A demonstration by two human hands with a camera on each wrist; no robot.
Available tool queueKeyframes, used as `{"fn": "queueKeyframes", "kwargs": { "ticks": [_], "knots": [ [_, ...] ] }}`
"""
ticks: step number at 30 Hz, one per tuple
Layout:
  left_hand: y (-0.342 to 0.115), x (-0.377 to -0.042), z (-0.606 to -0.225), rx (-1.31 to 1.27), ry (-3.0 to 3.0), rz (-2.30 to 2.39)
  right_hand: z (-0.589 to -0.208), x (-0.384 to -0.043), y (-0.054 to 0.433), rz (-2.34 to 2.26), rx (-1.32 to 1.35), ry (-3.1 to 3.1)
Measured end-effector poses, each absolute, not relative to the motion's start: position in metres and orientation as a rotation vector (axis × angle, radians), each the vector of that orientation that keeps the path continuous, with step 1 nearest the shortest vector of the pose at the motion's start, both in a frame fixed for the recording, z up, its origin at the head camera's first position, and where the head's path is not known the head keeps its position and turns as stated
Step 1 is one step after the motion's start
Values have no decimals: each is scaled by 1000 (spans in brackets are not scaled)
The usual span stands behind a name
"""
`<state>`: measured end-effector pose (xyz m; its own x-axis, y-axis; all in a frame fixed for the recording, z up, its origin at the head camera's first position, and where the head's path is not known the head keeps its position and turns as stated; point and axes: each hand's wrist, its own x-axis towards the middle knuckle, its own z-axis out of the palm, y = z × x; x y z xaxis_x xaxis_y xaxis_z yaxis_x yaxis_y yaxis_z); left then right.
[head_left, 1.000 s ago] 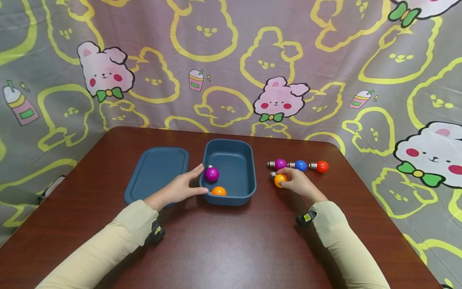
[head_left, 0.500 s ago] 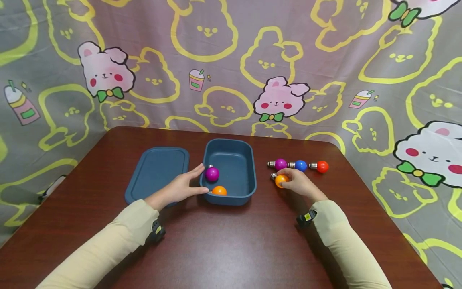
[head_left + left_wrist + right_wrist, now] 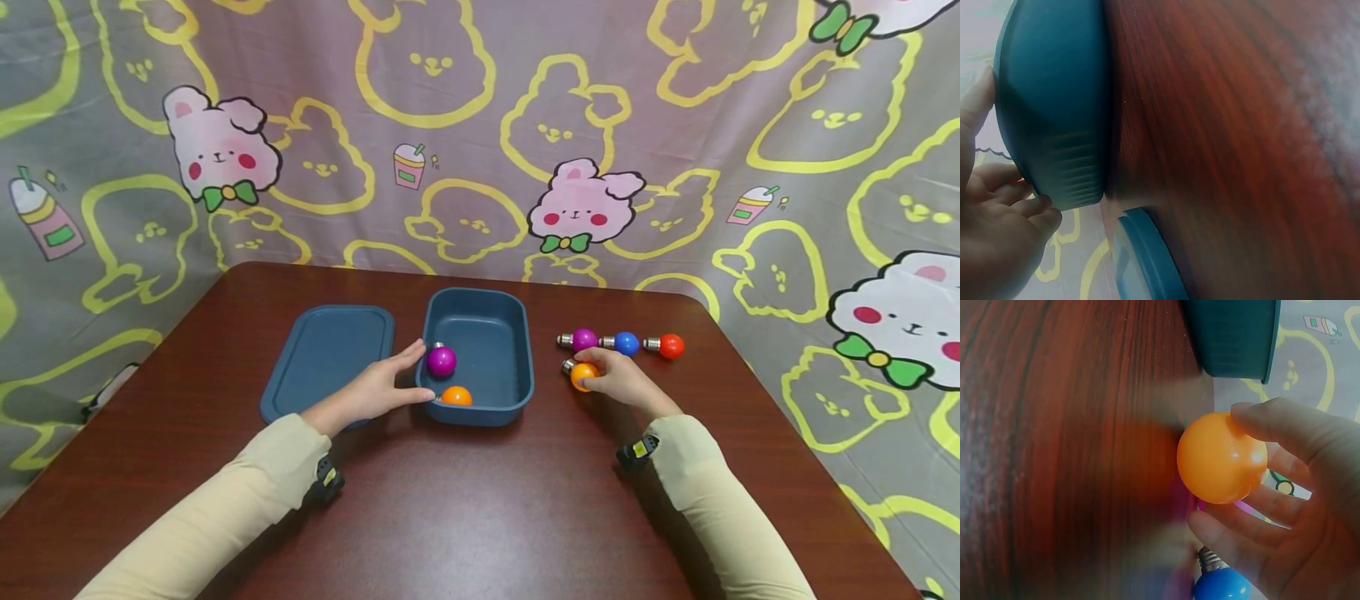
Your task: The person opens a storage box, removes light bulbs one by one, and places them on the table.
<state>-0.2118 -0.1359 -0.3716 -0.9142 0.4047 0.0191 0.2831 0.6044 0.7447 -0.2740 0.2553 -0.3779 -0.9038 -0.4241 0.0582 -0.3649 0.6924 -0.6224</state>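
In the head view my right hand (image 3: pixel 618 379) holds an orange light bulb (image 3: pixel 583 377) by its round globe, metal base pointing up and left. Thumb and fingers lie around the orange globe (image 3: pixel 1219 459) in the right wrist view. My left hand (image 3: pixel 375 390) touches the left rim of a blue rectangular box (image 3: pixel 491 418), its thumb and fingers spread apart and fairly straight. A purple bulb (image 3: pixel 442 362) and another orange bulb (image 3: pixel 456 396) lie inside the box by its left side. The left wrist view shows fingertips against the box's outer wall (image 3: pixel 1054 81).
Behind my right hand, a purple bulb (image 3: pixel 583 340), a blue bulb (image 3: pixel 625 343) and a red bulb (image 3: pixel 671 346) lie in a row. The blue lid (image 3: pixel 333 358) lies flat left of the box, partly under my left forearm. A patterned curtain (image 3: pixel 465 150) hangs behind the table.
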Motion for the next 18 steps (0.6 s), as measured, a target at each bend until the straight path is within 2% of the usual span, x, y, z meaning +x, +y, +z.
{"fn": "queueKeyframes", "kwargs": {
  "ticks": [18],
  "knots": [
    [-137, -213, -374, 577, 2679, 1192, -378, -272, 253, -1006, -612, 2788]
  ]
}}
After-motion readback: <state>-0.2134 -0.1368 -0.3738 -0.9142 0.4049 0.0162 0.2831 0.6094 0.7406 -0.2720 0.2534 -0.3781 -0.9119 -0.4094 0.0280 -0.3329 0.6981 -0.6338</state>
